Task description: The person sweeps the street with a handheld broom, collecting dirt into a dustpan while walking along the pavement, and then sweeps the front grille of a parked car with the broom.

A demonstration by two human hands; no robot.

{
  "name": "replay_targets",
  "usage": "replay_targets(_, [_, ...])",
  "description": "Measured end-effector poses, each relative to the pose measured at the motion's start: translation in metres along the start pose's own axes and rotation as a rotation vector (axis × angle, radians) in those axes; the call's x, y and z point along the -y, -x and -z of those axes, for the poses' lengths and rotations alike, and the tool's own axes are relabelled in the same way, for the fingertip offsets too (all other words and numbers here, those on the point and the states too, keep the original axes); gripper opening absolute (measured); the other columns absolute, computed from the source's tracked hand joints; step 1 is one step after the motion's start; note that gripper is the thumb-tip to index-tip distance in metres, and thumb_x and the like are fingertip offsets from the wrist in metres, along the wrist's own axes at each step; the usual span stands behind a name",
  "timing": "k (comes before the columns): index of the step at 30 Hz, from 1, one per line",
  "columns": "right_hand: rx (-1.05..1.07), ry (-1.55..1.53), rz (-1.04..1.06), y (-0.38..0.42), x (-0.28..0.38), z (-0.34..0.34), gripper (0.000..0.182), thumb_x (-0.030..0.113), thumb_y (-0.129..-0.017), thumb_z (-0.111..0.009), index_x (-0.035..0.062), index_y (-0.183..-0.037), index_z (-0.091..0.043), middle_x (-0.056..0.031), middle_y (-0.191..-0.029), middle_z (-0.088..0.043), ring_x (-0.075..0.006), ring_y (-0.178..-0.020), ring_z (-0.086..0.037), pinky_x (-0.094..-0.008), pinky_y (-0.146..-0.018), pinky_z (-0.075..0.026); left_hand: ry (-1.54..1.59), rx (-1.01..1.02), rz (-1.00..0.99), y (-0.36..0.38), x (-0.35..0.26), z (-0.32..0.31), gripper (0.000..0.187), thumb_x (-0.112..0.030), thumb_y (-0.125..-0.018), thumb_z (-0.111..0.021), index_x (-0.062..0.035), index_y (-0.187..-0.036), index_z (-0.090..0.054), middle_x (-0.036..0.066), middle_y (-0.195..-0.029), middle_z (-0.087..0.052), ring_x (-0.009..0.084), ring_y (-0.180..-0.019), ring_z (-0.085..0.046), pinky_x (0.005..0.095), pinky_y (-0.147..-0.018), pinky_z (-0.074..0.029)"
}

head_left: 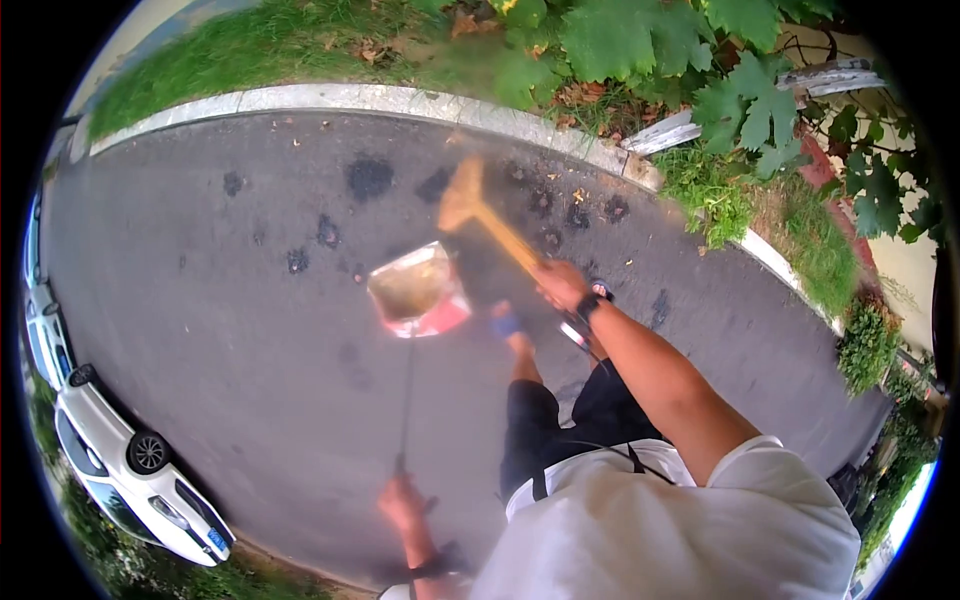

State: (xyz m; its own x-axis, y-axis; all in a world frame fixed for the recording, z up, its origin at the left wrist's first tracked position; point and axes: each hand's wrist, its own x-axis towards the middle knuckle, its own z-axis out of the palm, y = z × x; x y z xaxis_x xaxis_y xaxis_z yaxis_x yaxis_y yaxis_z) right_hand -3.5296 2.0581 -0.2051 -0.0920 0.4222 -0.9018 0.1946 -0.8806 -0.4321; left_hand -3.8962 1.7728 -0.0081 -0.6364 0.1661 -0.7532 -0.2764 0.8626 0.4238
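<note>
My right hand (562, 285), with a dark band on its wrist, is closed around the yellow-tan handle of a broom (502, 237). The broom's flared head (461, 196) points up and to the left over the asphalt. My left hand (402, 503), low in the view and a little blurred, grips the thin dark handle (406, 405) of a long-handled dustpan. At its far end is the whitish and red pan (440, 320) with a brownish inside; what lies in it is too blurred to tell. Broom head and pan are apart.
Dark stains (370, 178) and small leaf bits mark the asphalt (280, 370). A pale kerb (330, 97) borders grass (230, 60) and leafy vines (620, 40) ahead. White cars (130, 460) stand at the left. My feet are just below the broom.
</note>
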Motion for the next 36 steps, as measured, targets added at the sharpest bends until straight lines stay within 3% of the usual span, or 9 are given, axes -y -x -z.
replay_targets(5, [-0.001,-0.024,-0.020,-0.075,-0.008,0.021,0.033,0.041,-0.093,-0.063,0.0079,-0.090,-0.060,-0.0042,-0.067,-0.059,-0.0081,-0.046,-0.048,-0.0241,-0.035,-0.034,-0.016,0.059,-0.047,0.014,-0.034,-0.018,0.024,-0.020,-0.091,-0.053,0.0001,-0.077,-0.058,-0.005,-0.048,-0.032,0.0060,-0.038,-0.025,0.0256,-0.036,-0.019])
replay_targets(9, [-0.289,-0.317,-0.018,-0.032,-0.104,0.081,0.032,0.040,-0.092,-0.064,0.0083,-0.089,-0.062,-0.0024,-0.062,-0.055,-0.0079,-0.040,-0.043,-0.0257,-0.032,-0.029,-0.136,0.114,-0.189,-0.011,-0.022,-0.012,0.023,-0.017,-0.090,-0.054,0.0006,-0.076,-0.058,-0.005,-0.048,-0.034,0.0053,-0.037,-0.025,0.0247,-0.036,-0.019])
replay_targets(12, [-0.341,-0.256,-0.115,0.051,-0.108,0.105,0.030,0.035,-0.091,-0.062,0.0058,-0.083,-0.063,-0.0010,-0.059,-0.054,-0.0077,-0.042,-0.049,-0.0233,-0.035,-0.035,-0.168,0.146,-0.185,-0.013,-0.030,-0.017,0.025,-0.020,-0.090,-0.055,-0.0005,-0.076,-0.062,-0.004,-0.049,-0.038,0.0056,-0.039,-0.030,0.0248,-0.035,-0.022])
replay_targets(15, [-0.361,-0.253,-0.143,0.095,-0.096,0.100,0.027,0.033,-0.094,-0.056,0.0079,-0.084,-0.061,0.0014,-0.057,-0.052,-0.0072,-0.041,-0.045,-0.0239,-0.035,-0.030,-0.251,0.179,-0.187,-0.024,-0.031,-0.019,0.029,-0.026,-0.089,-0.055,-0.0032,-0.075,-0.068,-0.003,-0.051,-0.044,0.0069,-0.041,-0.039,0.0259,-0.035,-0.028])
replay_targets(22, [-0.266,-0.096,-0.002,0.031,-0.067,0.091,0.030,0.036,-0.095,-0.058,0.0070,-0.091,-0.064,-0.0014,-0.064,-0.056,-0.0081,-0.043,-0.047,-0.0252,-0.036,-0.032,-0.283,0.160,-0.120,-0.003,-0.058,-0.052,0.027,-0.024,-0.089,-0.056,-0.0018,-0.078,-0.068,-0.004,-0.052,-0.042,0.0063,-0.041,-0.037,0.0257,-0.035,-0.026])
replay_targets(25, [-0.288,-0.043,-0.175,-0.013,-0.079,0.120,0.032,0.039,-0.093,-0.060,0.0075,-0.090,-0.063,-0.0015,-0.064,-0.057,-0.0082,-0.044,-0.048,-0.0262,-0.035,-0.032,-0.280,0.210,-0.125,0.007,-0.067,-0.058,0.027,-0.022,-0.090,-0.056,-0.0009,-0.080,-0.068,-0.005,-0.053,-0.042,0.0056,-0.042,-0.037,0.0254,-0.035,-0.025])
replay_targets(30, [-0.307,-0.173,-0.216,0.071,-0.120,0.157,0.033,0.040,-0.094,-0.060,0.0076,-0.099,-0.062,-0.0010,-0.066,-0.056,-0.0076,-0.044,-0.047,-0.0260,-0.034,-0.032,-0.314,0.251,-0.193,0.004,-0.063,-0.059,0.024,-0.020,-0.089,-0.055,-0.0005,-0.078,-0.066,-0.006,-0.052,-0.041,0.0040,-0.041,-0.034,0.0243,-0.036,-0.024])
replay_targets(32, [-0.384,-0.217,-0.110,0.097,-0.130,0.152,0.039,0.040,-0.091,-0.058,0.0070,-0.070,-0.061,0.0003,-0.051,-0.050,-0.0100,-0.039,-0.046,-0.0282,-0.036,-0.034,-0.308,0.234,-0.230,0.001,-0.060,-0.070,0.020,-0.014,-0.087,-0.055,0.0000,-0.073,-0.060,-0.007,-0.049,-0.036,0.0019,-0.038,-0.027,0.0222,-0.035,-0.018])
replay_targets(36, [-0.414,-0.064,-0.078,0.113,-0.107,0.137,0.035,0.040,-0.093,-0.056,0.0071,-0.085,-0.066,0.0003,-0.058,-0.054,-0.0096,-0.044,-0.050,-0.0270,-0.040,-0.036,-0.347,0.248,-0.250,0.007,-0.070,-0.089,0.021,-0.014,-0.087,-0.055,0.0000,-0.072,-0.060,-0.007,-0.049,-0.036,0.0019,-0.037,-0.027,0.0222,-0.035,-0.018])
